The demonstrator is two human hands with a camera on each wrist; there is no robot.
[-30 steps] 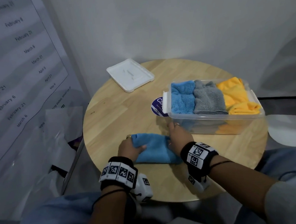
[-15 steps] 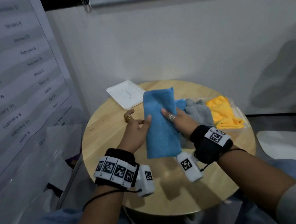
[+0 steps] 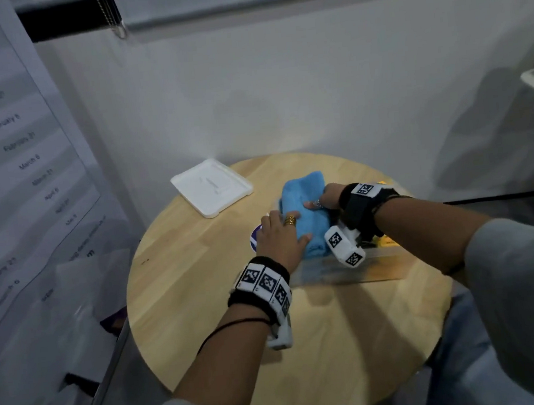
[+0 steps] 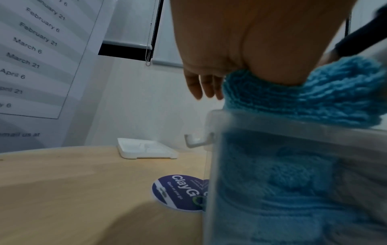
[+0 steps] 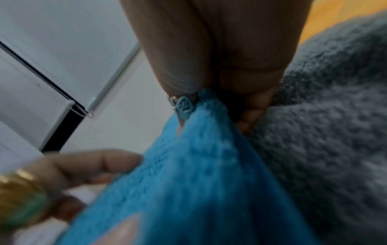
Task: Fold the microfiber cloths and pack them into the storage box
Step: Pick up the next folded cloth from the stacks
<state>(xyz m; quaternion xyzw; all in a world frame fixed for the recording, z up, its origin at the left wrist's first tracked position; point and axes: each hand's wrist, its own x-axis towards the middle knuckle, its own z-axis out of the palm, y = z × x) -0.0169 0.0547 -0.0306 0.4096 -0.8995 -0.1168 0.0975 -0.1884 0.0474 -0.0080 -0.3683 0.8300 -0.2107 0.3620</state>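
Note:
A folded blue cloth lies on the left end of the clear storage box. My left hand holds the cloth's left side, thumb on top. My right hand pinches its right side, fingers tucked down beside a grey cloth. In the left wrist view the blue cloth bulges above the box rim, and more blue cloth shows through the wall below. The right wrist view shows my right hand gripping the blue cloth. My right forearm hides most of the box; a bit of yellow cloth shows.
The box stands on a round wooden table. Its white lid lies at the table's back left. A round purple sticker sits by the box's left end. A wall with a dated poster stands at the left.
The blue cloth went from the table's front edge, up in the air between both hands, then down onto the box's left end. Both hands moved with it, and the view tilted up.

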